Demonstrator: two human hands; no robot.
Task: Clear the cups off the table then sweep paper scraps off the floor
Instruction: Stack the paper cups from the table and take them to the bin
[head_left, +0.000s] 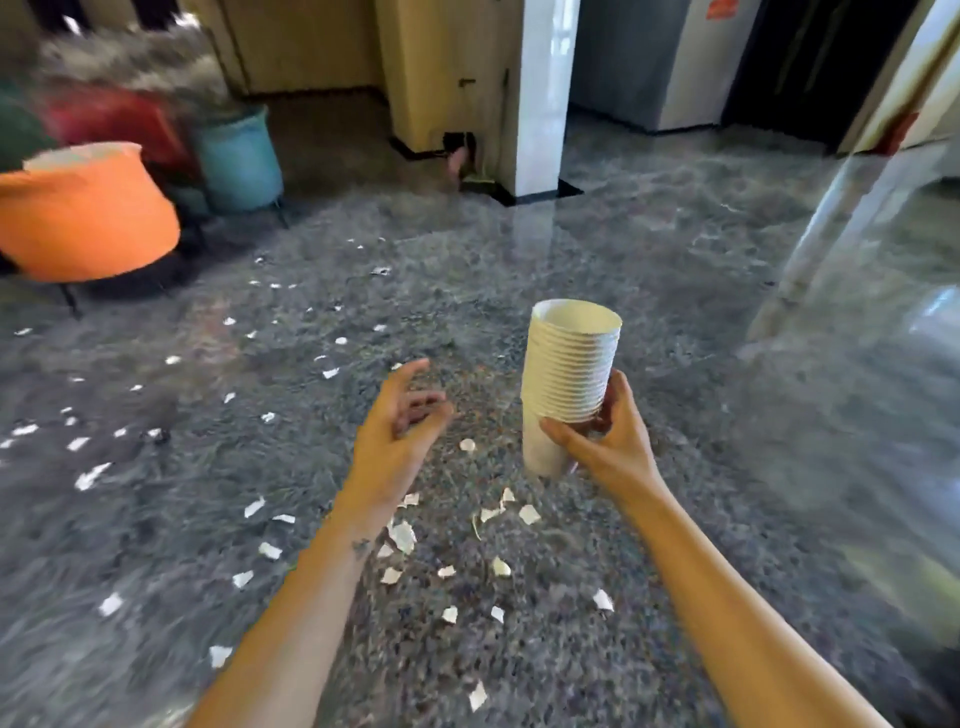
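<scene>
A tall stack of white paper cups (570, 364) stands upright in the air, nested one in another, mouth up. My right hand (608, 436) grips the stack near its bottom, thumb across the front. My left hand (400, 426) hovers to the left of the stack, apart from it, fingers loosely spread and holding nothing. White paper scraps (402, 535) lie scattered over the grey speckled floor below and to the left of my hands.
An orange chair (88, 218) stands at the far left, with a blue chair (239, 156) and a red one behind it. A white pillar (543, 98) rises at the back centre. A blurred glass table edge (852, 218) runs along the right.
</scene>
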